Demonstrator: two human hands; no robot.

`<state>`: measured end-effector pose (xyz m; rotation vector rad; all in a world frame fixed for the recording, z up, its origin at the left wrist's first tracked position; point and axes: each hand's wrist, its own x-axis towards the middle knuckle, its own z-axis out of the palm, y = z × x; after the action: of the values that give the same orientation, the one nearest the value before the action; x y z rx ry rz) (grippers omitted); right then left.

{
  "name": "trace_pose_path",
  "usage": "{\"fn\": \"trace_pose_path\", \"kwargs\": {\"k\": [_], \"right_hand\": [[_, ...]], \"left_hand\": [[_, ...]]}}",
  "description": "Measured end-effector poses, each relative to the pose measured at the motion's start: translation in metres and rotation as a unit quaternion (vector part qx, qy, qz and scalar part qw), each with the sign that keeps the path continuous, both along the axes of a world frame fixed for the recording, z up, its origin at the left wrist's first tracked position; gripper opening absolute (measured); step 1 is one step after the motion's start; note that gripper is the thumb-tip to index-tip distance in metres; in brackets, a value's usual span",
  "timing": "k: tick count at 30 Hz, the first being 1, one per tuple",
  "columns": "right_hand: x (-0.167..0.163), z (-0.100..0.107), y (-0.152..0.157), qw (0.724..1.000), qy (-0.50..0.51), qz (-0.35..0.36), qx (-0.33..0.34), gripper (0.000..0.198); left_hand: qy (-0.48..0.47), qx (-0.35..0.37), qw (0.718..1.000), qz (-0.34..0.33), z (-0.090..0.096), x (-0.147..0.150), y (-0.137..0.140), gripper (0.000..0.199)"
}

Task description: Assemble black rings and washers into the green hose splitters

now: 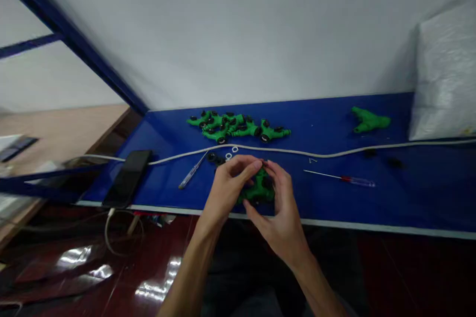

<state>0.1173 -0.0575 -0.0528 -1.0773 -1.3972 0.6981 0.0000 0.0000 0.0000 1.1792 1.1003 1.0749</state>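
Between both hands, at the table's front edge, is a green Y-shaped hose fitting (260,188) with black parts. My left hand (234,178) closes on its upper left side, thumb and forefinger at the far end. My right hand (278,208) curls round its right side, thumb underneath and fingertips meeting the left ones at the top. What the fingertips pinch there is too small to make out. Just beyond my left hand lie black round caps (215,158) and white ring washers (232,152). Small screws (313,160) lie to the right.
Several green fittings with black knobs (234,126) are clustered at the back. A bare green fitting (369,120) lies right, near a white plastic bag (446,74). A white cable (282,150) crosses the blue table (416,198). Screwdrivers (357,181) and a phone (128,178) flank my hands.
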Motion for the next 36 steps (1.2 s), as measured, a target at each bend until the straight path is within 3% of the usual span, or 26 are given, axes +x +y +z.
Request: {"fn": "trace_pose_path", "kwargs": {"k": [6, 12, 19, 26, 32, 36], "right_hand": [[-0.002, 0.008, 0.005, 0.997, -0.074, -0.024, -0.020, 0.065], [0.002, 0.013, 0.007, 0.996, -0.001, 0.040, -0.081, 0.043], [0.004, 0.010, 0.015, 0.997, 0.027, 0.012, -0.066, 0.032], [0.006, 0.012, 0.013, 0.997, 0.007, 0.000, -0.076, 0.026], [0.008, 0.019, 0.011, 0.994, 0.003, 0.037, -0.103, 0.025], [0.010, 0.025, 0.008, 0.991, 0.013, 0.060, -0.116, 0.026]], "left_hand": [[-0.046, 0.008, 0.997, 0.059, 0.002, 0.007, -0.006, 0.019], [-0.044, 0.010, 0.996, 0.071, -0.003, 0.011, -0.008, 0.017], [-0.055, -0.024, 0.994, 0.091, -0.010, 0.002, -0.016, 0.021], [0.066, 0.084, 0.993, 0.057, 0.006, -0.003, -0.014, 0.012], [0.202, 0.203, 0.957, -0.033, 0.023, -0.015, 0.000, 0.009], [0.244, 0.228, 0.941, -0.047, 0.029, -0.017, 0.000, 0.011]]}}
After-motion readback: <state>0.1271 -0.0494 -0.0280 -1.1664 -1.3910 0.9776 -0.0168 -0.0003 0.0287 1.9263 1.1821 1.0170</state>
